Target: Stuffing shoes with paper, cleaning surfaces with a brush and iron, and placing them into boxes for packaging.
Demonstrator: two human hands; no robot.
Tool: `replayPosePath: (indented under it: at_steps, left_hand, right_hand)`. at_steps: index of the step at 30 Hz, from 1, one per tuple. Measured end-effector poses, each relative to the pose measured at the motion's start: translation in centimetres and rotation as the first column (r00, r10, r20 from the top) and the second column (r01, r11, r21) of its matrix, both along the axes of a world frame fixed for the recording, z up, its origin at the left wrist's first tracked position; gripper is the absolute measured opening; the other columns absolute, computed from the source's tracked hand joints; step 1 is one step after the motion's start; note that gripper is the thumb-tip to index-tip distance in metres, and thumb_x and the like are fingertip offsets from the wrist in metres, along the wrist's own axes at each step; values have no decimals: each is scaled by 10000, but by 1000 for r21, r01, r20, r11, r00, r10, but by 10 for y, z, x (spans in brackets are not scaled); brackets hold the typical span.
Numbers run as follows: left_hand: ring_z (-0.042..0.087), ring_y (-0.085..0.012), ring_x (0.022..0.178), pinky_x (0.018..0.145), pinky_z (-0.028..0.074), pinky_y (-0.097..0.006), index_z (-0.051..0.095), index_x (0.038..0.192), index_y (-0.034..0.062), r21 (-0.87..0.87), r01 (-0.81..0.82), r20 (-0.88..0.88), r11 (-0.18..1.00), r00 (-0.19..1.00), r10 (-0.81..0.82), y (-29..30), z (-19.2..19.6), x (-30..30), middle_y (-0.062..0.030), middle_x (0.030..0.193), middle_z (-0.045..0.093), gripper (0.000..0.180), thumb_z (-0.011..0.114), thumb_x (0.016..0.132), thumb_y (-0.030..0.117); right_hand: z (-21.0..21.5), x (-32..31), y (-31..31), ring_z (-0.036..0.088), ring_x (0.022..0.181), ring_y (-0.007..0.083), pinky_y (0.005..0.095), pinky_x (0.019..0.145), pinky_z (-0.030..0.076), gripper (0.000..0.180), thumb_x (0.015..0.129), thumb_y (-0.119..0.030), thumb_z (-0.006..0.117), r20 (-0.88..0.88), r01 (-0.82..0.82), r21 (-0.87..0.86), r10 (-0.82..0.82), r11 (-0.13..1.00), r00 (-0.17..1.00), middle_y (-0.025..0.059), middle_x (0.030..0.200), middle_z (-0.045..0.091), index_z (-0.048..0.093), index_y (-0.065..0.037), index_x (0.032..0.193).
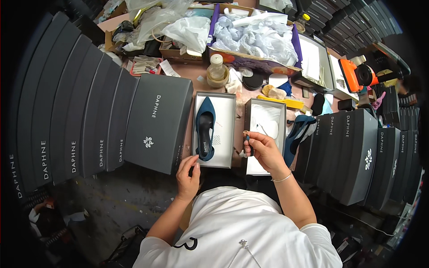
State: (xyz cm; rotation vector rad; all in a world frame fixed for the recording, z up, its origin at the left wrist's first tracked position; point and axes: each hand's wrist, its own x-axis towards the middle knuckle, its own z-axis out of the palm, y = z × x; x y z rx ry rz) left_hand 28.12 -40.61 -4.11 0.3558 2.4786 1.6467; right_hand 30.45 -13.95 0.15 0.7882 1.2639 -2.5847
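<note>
A teal pointed pump (205, 129) lies in a shallow white-lined shoebox (225, 147) in front of me, toe away from me. At that box's near left corner is my left hand (187, 176). Its fingers are loosely bent, thumb and forefinger apart, and the fingertips are close to the shoe's heel; whether they touch it I cannot tell. My right hand (264, 152) pinches a short dark strap with a small gold buckle (246, 133), held above a second open box part (263, 167). A matching teal shoe (292, 138) leans just right of that hand.
Dark grey shoeboxes (156, 120) stand in rows at left, with more (353, 152) at right. Farther back are a purple carton (254, 62) of crumpled white tissue, a plastic bottle (216, 67) in a jar, a yellow-handled brush (286, 102) and an orange tool (351, 76).
</note>
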Motion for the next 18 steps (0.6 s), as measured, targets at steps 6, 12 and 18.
replayPosePath:
  at_steps: [6, 12, 18]
  left_hand:
    - [632, -218, 882, 784, 513, -304, 588, 1160, -14, -5, -54, 86, 999, 995, 54, -4, -18, 6, -139, 1058, 601, 295, 586, 866, 7]
    - [614, -150, 952, 798, 518, -257, 588, 1137, -37, 117, -67, 284, 991, 958, 31, -10, -45, 7, -108, 1049, 598, 261, 599, 879, -3]
    - [647, -180, 916, 781, 534, -275, 579, 1129, -37, 67, -12, 155, 998, 988, 2, -3, -42, 4, -137, 1055, 608, 299, 631, 835, -26]
  right_hand:
    - [-17, -4, -16, 507, 642, 74, 215, 573, 438, 170, 949, -116, 575, 2, -179, 201, 182, 963, 983, 6, 739, 566, 642, 13, 1038]
    - [-51, -1, -49, 536, 593, 88, 231, 556, 452, 173, 918, -144, 621, 99, -450, 607, 500, 655, 861, 27, 703, 610, 664, 18, 961]
    - [-61, -6, -78, 606, 590, 147, 281, 572, 481, 159, 888, -123, 638, 142, -489, 692, 564, 531, 813, 115, 680, 635, 660, 27, 937]
